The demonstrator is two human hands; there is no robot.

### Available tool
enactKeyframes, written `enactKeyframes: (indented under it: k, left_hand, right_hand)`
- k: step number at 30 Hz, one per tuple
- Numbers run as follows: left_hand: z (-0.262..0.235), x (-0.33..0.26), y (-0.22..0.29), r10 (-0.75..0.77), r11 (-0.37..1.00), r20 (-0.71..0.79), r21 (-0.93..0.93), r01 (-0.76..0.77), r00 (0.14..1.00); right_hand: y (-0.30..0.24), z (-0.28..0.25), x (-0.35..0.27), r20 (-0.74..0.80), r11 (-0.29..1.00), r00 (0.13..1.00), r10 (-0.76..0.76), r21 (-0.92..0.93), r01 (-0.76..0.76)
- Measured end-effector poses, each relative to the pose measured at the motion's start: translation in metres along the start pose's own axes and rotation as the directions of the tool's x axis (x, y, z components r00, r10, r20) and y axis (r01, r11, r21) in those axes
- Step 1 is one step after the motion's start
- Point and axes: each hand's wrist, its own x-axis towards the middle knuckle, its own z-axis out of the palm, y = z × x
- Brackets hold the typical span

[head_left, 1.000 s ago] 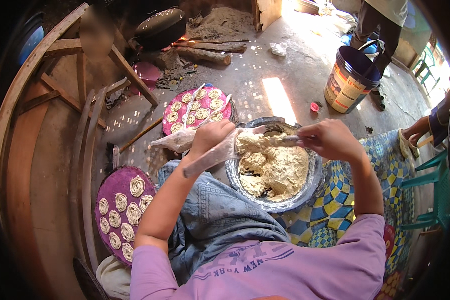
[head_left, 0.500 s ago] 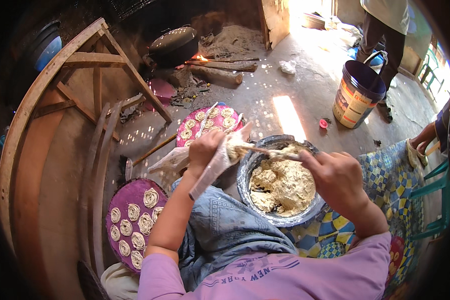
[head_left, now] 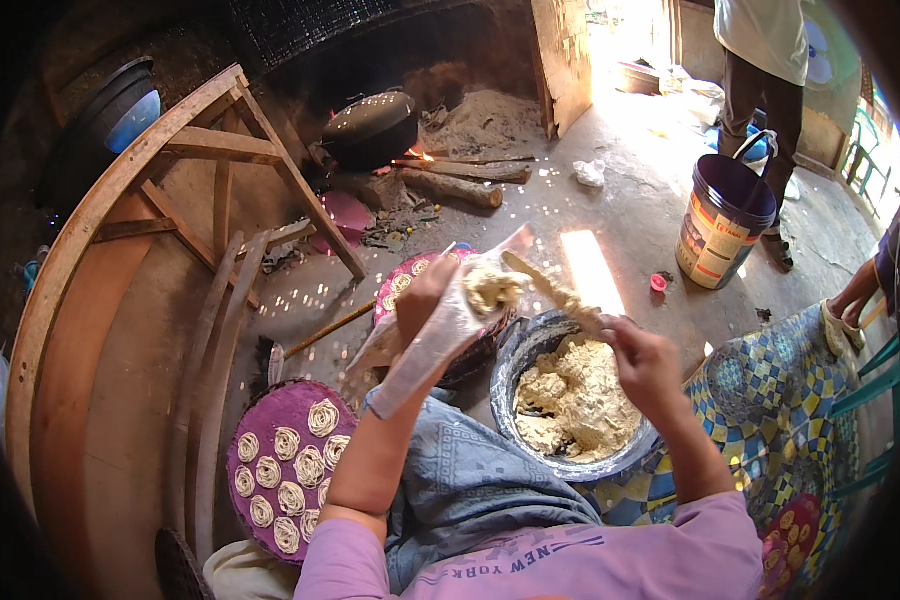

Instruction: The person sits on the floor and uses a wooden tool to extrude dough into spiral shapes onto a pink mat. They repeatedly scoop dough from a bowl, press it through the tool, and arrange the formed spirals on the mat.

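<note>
My left hand (head_left: 420,305) is closed around a whitish plastic bag (head_left: 432,345), its wide mouth spread open. A lump of pale dough (head_left: 492,291) sits in the bag's mouth. In my right hand (head_left: 650,368) is a flat wooden spatula (head_left: 548,284), smeared with dough, its tip just beside the bag. Below the spatula, a dark basin (head_left: 503,410) with a flour-dusted rim stands by my knee, holding a large mass of pale dough (head_left: 595,400). A round purple tray (head_left: 262,418) to the left bears several coiled dough rosettes (head_left: 309,466).
Behind my left hand lies another pink tray (head_left: 391,283) of rosettes. A wooden frame (head_left: 220,145) stands at left. Farther off, a dark pot (head_left: 372,135) sits over burning logs (head_left: 455,187). At right are a bucket (head_left: 725,225), a standing person (head_left: 765,60) and a patterned mat (head_left: 760,390).
The spatula has drawn back from the bag's mouth, leaving dough there. My right hand has turned and lowered slightly. The whole view has shifted a little.
</note>
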Motion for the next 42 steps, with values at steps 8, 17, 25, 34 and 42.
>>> enactKeyframes:
  k: [8,17,25,34,42]
  left_hand:
    - [0.000,0.021,-0.019,-0.023,0.999,-0.046,0.029,0.025,0.999]
    - [-0.126,-0.009,-0.038,-0.342,0.657,-0.113,-0.738,0.151,0.933]
    - [-0.153,-0.083,-0.041,-0.400,-0.528,0.123,-0.841,-0.118,0.908]
    - [-0.240,-0.229,-0.037,-0.689,0.716,-0.088,0.067,0.695,0.719]
    - [-0.258,-0.216,-0.009,-0.700,0.565,0.427,-0.158,0.810,0.572]
  right_hand:
    - [0.044,0.040,-0.051,0.521,0.727,0.822,0.230,0.470,-0.501]
    - [0.140,0.174,-0.120,0.761,0.733,0.361,0.539,-0.635,0.244]
    - [-0.079,0.171,-0.030,0.729,-0.121,0.056,-0.682,-0.037,-0.992]
    - [-0.167,0.185,0.019,0.824,0.381,0.465,-0.324,0.563,-0.733]
    - [-0.240,0.188,0.045,0.422,0.489,0.258,-0.869,0.813,0.318]
